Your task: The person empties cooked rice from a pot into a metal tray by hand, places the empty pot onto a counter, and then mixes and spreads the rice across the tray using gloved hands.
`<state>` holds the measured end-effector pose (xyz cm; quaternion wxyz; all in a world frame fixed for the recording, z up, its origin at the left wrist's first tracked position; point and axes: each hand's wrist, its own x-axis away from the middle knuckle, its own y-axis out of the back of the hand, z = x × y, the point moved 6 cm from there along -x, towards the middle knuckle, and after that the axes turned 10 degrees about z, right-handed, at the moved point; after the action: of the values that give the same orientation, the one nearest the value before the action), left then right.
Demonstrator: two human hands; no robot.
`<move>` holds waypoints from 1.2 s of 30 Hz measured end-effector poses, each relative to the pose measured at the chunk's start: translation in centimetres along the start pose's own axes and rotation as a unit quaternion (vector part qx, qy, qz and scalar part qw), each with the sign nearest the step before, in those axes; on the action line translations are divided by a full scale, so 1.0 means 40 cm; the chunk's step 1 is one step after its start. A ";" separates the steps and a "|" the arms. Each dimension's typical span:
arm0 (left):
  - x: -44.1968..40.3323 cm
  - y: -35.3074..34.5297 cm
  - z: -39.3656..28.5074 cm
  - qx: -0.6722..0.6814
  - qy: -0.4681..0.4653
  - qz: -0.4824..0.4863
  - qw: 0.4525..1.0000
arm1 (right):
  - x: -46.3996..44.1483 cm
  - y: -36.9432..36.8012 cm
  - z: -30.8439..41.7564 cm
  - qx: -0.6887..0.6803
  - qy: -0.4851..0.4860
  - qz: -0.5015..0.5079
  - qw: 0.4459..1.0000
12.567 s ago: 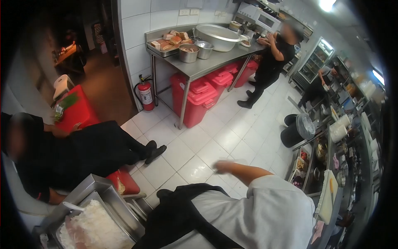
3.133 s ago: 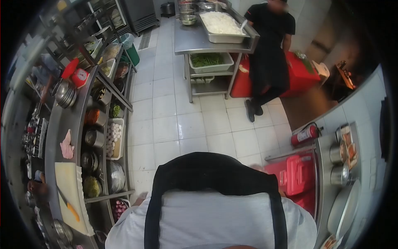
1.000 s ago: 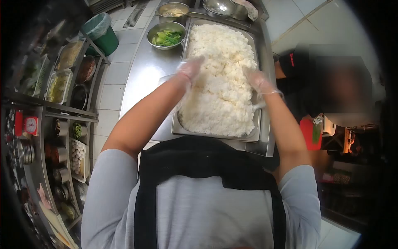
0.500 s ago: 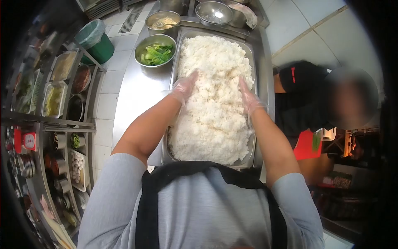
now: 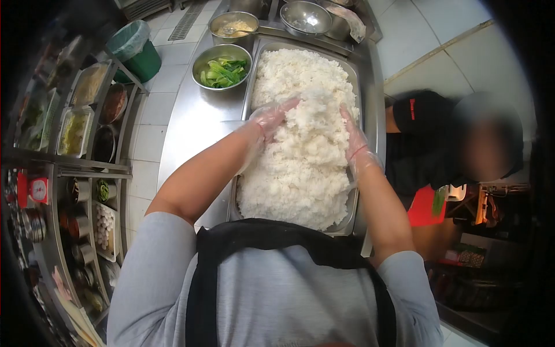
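Observation:
A heaped mass of cooked white rice (image 5: 295,173) fills a long metal tray (image 5: 232,211) in front of me. Both my hands wear clear plastic gloves. My left hand (image 5: 273,118) presses into the rice from the left side, fingers stretched toward the middle; some fingertips are hidden in it. Along the right side, my right hand (image 5: 354,136) lies against the rice with its fingers straight and pointing away from me. Between the two hands the rice stands up in a loose clump.
Left of the tray's far end stand a bowl of leafy greens (image 5: 222,72) and a bowl with pale food and a spoon (image 5: 232,28). A metal bowl (image 5: 306,18) sits behind the tray. Another person (image 5: 430,139) is at the right. Shelves and a green bin (image 5: 139,55) are at the left.
My left hand has moved right, further into the rice, and its fingers have turned inward. The rice between my hands has been pushed up into a clump. My right hand stays along the right side.

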<state>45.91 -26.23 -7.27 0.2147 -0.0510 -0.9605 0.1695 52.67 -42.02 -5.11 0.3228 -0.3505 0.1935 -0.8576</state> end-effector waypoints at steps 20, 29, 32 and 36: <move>0.041 -0.158 -0.284 -0.696 -0.098 0.018 0.711 | 0.088 -0.094 0.201 0.349 0.233 -0.016 0.908; 0.118 -0.145 -0.259 -0.698 -0.080 -0.028 0.711 | 0.122 -0.057 0.213 0.643 0.238 -0.214 0.696; 0.144 -0.155 -0.240 -0.681 -0.079 0.003 0.728 | 0.089 -0.014 0.156 0.645 0.203 -0.222 0.703; 0.103 -0.124 -0.203 -0.669 -0.035 0.035 0.742 | 0.191 -0.085 0.083 0.688 0.148 -0.074 0.707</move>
<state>45.56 -27.71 2.98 0.0859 -0.2090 -0.8316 -0.5072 49.47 -45.20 2.69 0.3769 0.0864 -0.4315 -0.8150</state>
